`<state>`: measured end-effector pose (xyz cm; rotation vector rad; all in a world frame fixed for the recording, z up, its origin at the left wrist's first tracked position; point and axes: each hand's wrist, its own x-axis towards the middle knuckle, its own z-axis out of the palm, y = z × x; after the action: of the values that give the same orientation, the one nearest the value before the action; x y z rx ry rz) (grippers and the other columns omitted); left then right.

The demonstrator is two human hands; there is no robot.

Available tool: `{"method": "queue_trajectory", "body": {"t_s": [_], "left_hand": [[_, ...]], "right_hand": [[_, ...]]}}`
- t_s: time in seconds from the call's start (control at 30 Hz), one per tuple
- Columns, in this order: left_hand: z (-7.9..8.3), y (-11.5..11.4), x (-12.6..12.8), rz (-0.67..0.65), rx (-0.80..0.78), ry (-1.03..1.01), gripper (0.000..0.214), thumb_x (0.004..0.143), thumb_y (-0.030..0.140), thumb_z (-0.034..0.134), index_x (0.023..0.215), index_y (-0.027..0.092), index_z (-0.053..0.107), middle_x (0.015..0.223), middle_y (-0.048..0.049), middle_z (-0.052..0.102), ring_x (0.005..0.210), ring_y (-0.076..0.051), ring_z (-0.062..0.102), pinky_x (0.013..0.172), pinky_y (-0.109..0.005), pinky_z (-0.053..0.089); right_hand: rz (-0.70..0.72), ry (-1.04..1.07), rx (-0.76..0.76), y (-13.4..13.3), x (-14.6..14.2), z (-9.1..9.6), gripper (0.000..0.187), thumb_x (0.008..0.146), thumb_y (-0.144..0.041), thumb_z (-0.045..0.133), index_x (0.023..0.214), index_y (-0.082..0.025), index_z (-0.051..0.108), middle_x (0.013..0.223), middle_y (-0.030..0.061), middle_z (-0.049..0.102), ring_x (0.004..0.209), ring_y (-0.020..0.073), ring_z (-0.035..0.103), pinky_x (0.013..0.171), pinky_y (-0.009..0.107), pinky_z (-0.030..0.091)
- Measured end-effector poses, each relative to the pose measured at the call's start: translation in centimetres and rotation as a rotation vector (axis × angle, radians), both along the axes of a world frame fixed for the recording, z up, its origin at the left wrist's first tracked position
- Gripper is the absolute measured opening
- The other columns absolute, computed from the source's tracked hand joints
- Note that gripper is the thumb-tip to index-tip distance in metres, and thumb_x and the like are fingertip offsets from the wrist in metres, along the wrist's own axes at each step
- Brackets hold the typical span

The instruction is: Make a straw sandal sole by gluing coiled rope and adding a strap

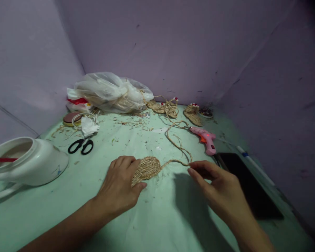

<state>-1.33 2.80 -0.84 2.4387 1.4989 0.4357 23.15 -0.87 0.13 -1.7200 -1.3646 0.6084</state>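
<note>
On the pale green table lies a flat oval coil of braided straw cord (147, 167), shaped like a small sole. My left hand (122, 182) grips its left end, thumb at the near edge and fingers over the far side. From the coil's right side a loose length of braided cord (175, 161) runs out to my right hand (216, 185), which pinches it between thumb and fingertip. Beyond that pinch the cord winds back across the table. A pink glue gun (204, 137) with a lit red light lies past my right hand.
Finished-looking straw sandals (193, 114) with red beads sit at the back, near a stuffed plastic bag (110, 92). At left are black-handled scissors (81, 146) and a white pot (39, 162). A dark phone-like slab (249, 185) lies at right. Straw scraps litter the table.
</note>
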Motion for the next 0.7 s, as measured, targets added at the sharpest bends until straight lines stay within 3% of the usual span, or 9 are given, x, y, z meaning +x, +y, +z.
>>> {"method": "queue_trajectory", "body": {"t_s": [0.07,0.17,0.23,0.3,0.37,0.43,0.57,0.7], "left_hand": [[0.0,0.0,0.0,0.039,-0.012,0.022,0.038,0.074,0.03,0.062,0.109,0.016,0.059,0.111,-0.0123,0.059,0.103,-0.029,0.051,0.09,-0.048,0.041],[-0.7,0.1,-0.4,0.025,0.039,0.018,0.037,0.074,0.031,0.062,0.109,0.018,0.059,0.107,-0.0102,0.059,0.099,-0.029,0.053,0.087,-0.048,0.042],[-1.4,0.3,-0.8,0.012,0.14,-0.012,0.038,0.073,0.031,0.064,0.109,0.021,0.059,0.104,-0.0089,0.06,0.096,-0.029,0.055,0.084,-0.047,0.043],[-1.9,0.5,-1.0,-0.005,0.292,-0.092,0.04,0.074,0.033,0.064,0.111,0.019,0.056,0.105,-0.0106,0.059,0.096,-0.029,0.055,0.082,-0.047,0.043],[-1.9,0.7,-0.8,-0.035,0.427,-0.199,0.032,0.078,0.029,0.061,0.108,0.019,0.056,0.101,-0.0096,0.06,0.093,-0.027,0.056,0.082,-0.046,0.042],[-1.3,0.7,-0.2,-0.078,0.453,-0.311,0.021,0.081,0.021,0.057,0.102,0.022,0.056,0.091,-0.0047,0.063,0.086,-0.022,0.058,0.081,-0.042,0.041],[0.5,0.1,2.2,-0.159,0.281,-0.46,0.014,0.083,0.012,0.053,0.089,0.024,0.057,0.077,0.004,0.065,0.071,-0.014,0.06,0.083,-0.039,0.04],[1.8,-0.2,4.9,-0.199,0.199,-0.463,0.015,0.083,0.011,0.051,0.089,0.023,0.06,0.078,0.0025,0.067,0.072,-0.015,0.061,0.09,-0.045,0.035]], "right_hand": [[-0.035,0.119,0.057,0.4,0.6,1.1,0.017,0.065,-0.03,0.071,0.08,-0.022,0.07,0.08,0.0045,0.069,0.076,0.0204,0.062,0.071,0.033,0.047],[-0.032,0.607,0.047,1.3,0.3,2.7,0.022,0.06,-0.024,0.074,0.081,-0.023,0.069,0.083,0.0041,0.067,0.075,0.0173,0.06,0.063,0.028,0.048],[-0.019,0.938,0.05,1.8,-0.5,3.0,0.031,0.054,-0.019,0.076,0.083,-0.023,0.068,0.087,0.0039,0.065,0.074,0.0156,0.059,0.056,0.024,0.047],[-0.016,1.089,0.1,2.2,-1.5,2.4,0.037,0.052,-0.016,0.077,0.087,-0.024,0.066,0.091,0.0039,0.063,0.077,0.0152,0.058,0.055,0.022,0.047],[0.002,1.063,0.166,2.1,-2.5,1.3,0.037,0.057,-0.018,0.077,0.091,-0.025,0.065,0.096,0.0044,0.061,0.083,0.0162,0.058,0.059,0.023,0.048],[0.042,0.931,0.231,1.8,-3.3,0.3,0.033,0.067,-0.02,0.074,0.097,-0.025,0.062,0.098,0.0039,0.06,0.084,0.0149,0.058,0.064,0.024,0.049],[0.101,0.708,0.294,0.9,-4.4,-0.7,0.029,0.081,-0.021,0.064,0.107,-0.029,0.055,0.095,0.0023,0.059,0.078,0.0119,0.058,0.066,0.023,0.051],[0.128,0.565,0.427,0.6,-4.9,-1.4,0.035,0.084,-0.014,0.056,0.113,-0.034,0.051,0.113,0.0035,0.046,0.09,0.0127,0.059,0.07,0.025,0.053]]}}
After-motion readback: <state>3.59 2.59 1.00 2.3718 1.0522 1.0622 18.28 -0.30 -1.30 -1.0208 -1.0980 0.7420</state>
